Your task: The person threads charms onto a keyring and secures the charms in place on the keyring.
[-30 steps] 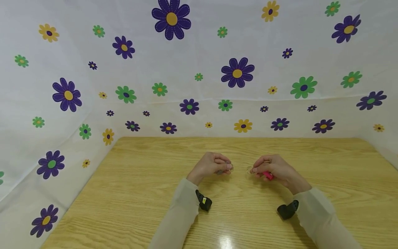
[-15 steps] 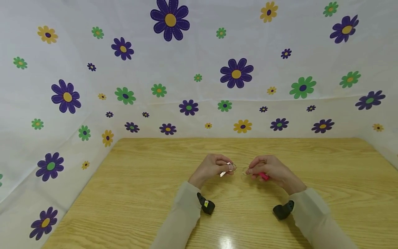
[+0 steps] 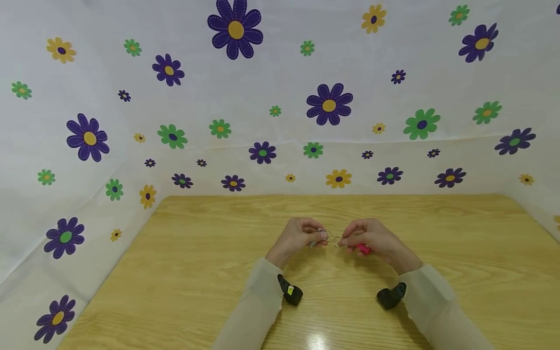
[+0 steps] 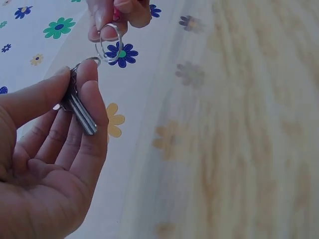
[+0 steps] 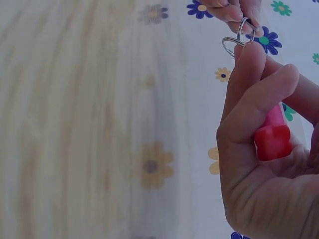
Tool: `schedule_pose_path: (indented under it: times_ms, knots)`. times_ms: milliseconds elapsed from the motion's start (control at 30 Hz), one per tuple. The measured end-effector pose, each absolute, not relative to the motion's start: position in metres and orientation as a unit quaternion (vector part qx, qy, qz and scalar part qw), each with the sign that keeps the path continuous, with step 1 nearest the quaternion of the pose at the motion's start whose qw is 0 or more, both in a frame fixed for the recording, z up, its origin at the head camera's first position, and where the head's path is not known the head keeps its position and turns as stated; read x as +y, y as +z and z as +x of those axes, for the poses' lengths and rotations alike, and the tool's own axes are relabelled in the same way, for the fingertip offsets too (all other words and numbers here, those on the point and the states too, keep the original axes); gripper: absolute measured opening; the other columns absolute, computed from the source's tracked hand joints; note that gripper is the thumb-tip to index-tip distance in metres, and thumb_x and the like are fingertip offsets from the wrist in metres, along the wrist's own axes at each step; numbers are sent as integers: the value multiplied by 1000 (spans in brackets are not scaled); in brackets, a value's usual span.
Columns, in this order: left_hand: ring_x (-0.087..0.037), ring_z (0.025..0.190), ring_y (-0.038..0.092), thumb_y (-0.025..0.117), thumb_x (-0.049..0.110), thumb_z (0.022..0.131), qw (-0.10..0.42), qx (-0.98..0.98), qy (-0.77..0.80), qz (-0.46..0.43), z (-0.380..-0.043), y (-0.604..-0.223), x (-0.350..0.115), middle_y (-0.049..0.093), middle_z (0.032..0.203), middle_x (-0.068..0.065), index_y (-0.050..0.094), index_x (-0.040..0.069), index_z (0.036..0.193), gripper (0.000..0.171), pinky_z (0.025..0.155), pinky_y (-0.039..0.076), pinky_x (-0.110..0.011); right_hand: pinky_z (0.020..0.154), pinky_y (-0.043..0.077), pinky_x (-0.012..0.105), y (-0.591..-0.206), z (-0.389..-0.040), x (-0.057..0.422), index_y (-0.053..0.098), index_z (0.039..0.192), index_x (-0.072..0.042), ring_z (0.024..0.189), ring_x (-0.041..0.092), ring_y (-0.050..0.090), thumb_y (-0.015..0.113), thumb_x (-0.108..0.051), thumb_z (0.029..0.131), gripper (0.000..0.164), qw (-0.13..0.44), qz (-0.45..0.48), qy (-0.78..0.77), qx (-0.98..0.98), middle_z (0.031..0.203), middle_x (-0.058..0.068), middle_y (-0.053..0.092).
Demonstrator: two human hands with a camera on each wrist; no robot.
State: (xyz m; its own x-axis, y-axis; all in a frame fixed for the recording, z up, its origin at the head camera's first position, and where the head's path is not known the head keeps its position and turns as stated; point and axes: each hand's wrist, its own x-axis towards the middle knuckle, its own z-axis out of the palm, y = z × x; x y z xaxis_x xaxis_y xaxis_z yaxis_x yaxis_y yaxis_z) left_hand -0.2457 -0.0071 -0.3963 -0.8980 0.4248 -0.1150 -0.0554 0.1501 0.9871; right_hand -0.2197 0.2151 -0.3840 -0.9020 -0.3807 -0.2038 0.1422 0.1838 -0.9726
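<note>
My left hand point(image 3: 302, 236) pinches a silver key point(image 4: 83, 113) between thumb and fingers, its blade lying across the forefinger. A small metal ring point(image 4: 93, 59) sits at the key's head, by the fingertips. My right hand point(image 3: 374, 239) grips a pink and red plastic fob point(image 5: 273, 142), partly hidden in the palm. From its thumb and forefinger tips stands a thin metal key ring point(image 4: 120, 44). Both hands are close together over the table, and the two rings overlap in the right wrist view.
The wooden table point(image 3: 197, 272) stretches out on all sides of the hands. A white cloth with printed flowers point(image 3: 280, 87) hangs behind it and at both sides. A black wrist camera point(image 3: 292, 294) is strapped on the left sleeve, another camera point(image 3: 391, 296) on the right.
My right hand has moved left with the fob and its key ring, closing the gap to the key's ring. The left hand has stayed nearly in place, the key turning slightly.
</note>
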Motion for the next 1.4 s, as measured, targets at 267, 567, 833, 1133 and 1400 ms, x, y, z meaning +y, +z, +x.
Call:
schedule_pose_path:
  times_ms: [267, 567, 833, 1133, 1400]
  knots:
    - [-11, 71, 70, 68, 6, 90, 188, 728, 646, 128, -244, -396, -5, 74, 91, -15, 69, -2, 101, 14, 70, 59, -30, 53, 50, 19, -383, -220, 213, 60, 95, -2, 66, 8, 64, 62, -4, 92, 4, 210, -77, -633, 741, 85, -3, 74]
    - [-8, 68, 68, 67, 4, 90, 189, 721, 649, 151, -244, -396, -3, 74, 84, -11, 69, -3, 101, 13, 67, 57, -28, 53, 49, 19, -382, -220, 210, 61, 94, -6, 65, 8, 63, 61, -2, 92, 4, 219, -85, -627, 742, 82, -3, 74]
    - [-9, 71, 69, 67, 5, 91, 191, 721, 646, 162, -244, -398, -2, 74, 89, -15, 68, -4, 102, 15, 72, 59, -32, 53, 49, 19, -383, -220, 210, 60, 94, -2, 65, 8, 63, 62, -5, 92, 4, 220, -97, -624, 743, 83, -3, 74]
    - [-13, 72, 72, 67, 4, 90, 187, 731, 642, 136, -243, -397, -6, 74, 90, -17, 69, -3, 104, 16, 74, 60, -33, 55, 50, 18, -380, -219, 214, 60, 94, -4, 66, 7, 63, 59, -1, 93, 3, 217, -96, -648, 724, 82, -3, 73]
    - [-15, 72, 72, 69, 5, 89, 192, 752, 618, 125, -244, -400, -10, 75, 87, -15, 69, -2, 101, 14, 67, 55, -26, 75, 59, 25, -381, -220, 217, 61, 90, -5, 80, 9, 71, 57, 5, 92, 11, 214, -102, -696, 678, 84, -1, 74]
